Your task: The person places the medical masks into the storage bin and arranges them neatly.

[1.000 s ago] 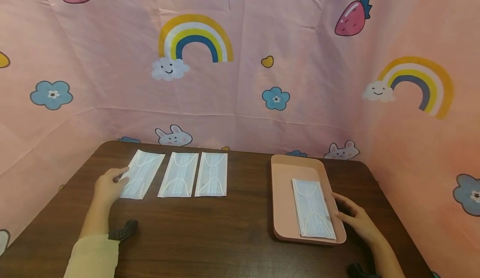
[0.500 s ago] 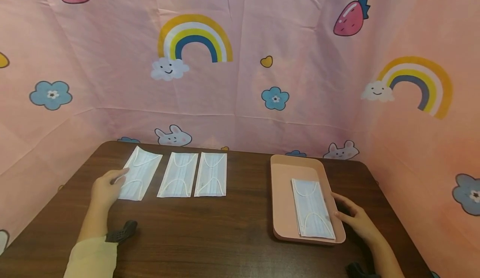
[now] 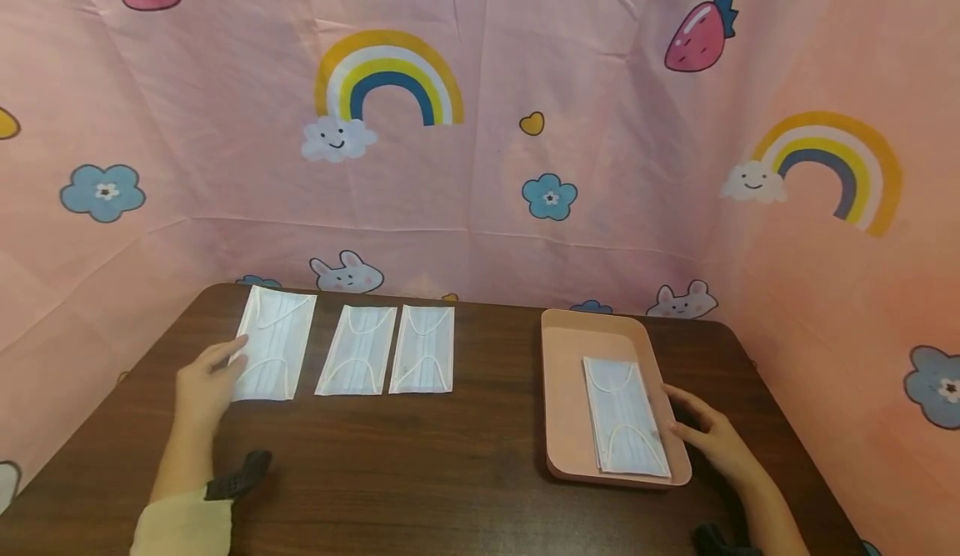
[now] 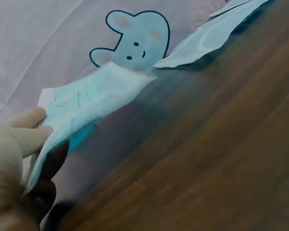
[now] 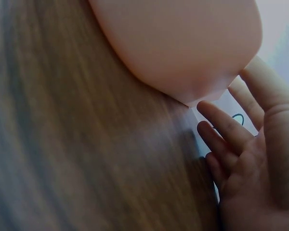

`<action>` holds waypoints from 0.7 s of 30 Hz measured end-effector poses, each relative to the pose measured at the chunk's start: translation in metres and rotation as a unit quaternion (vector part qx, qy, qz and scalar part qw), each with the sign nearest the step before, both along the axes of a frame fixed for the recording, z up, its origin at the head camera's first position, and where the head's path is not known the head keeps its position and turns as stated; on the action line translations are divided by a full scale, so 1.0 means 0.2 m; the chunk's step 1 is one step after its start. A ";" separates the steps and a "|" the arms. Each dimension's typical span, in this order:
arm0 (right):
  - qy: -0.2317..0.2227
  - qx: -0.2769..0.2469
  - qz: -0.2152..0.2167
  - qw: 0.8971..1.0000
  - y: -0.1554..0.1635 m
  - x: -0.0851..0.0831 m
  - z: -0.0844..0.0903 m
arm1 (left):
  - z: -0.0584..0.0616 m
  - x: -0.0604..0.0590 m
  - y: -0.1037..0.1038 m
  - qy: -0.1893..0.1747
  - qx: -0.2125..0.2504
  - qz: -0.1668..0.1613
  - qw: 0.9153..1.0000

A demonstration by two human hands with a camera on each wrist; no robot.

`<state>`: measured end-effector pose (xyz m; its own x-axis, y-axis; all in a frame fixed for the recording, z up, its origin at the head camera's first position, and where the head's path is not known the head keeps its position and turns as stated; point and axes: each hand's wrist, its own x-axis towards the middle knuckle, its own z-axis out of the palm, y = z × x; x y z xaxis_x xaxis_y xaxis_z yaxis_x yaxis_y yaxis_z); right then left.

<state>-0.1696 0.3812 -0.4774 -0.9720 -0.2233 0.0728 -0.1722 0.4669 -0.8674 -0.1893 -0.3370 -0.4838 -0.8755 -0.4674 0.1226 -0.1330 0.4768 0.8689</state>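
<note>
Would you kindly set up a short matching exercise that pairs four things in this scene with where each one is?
Things:
1. leftmost face mask
2. middle face mask
3. stacked face masks
4. right hand

Places:
A. inside the pink tray
B. against the tray's right rim
C. pinched at its edge by the left hand
D. flat on the table, between two other masks

Pairs: 1-C, 2-D, 3-A, 4-B
</note>
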 end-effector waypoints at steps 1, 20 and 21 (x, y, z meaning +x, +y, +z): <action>0.001 0.001 -0.001 1.000 0.00 0.00 0.00 | 0.01 0.01 0.01 0.003 0.004 0.004 1.000; 0.011 0.000 0.004 1.000 0.00 0.00 0.00 | 0.11 -0.01 0.32 0.081 0.096 0.006 0.992; 0.011 -0.001 0.005 1.000 0.00 0.00 0.00 | 0.11 -0.01 0.34 0.078 0.093 0.002 0.993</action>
<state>-0.1690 0.3818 -0.4770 -0.9678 -0.2331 0.0946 -0.1960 0.4624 -0.8647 -0.1907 -0.2697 -0.4609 -0.8506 -0.4981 0.1682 0.0094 0.3056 0.9521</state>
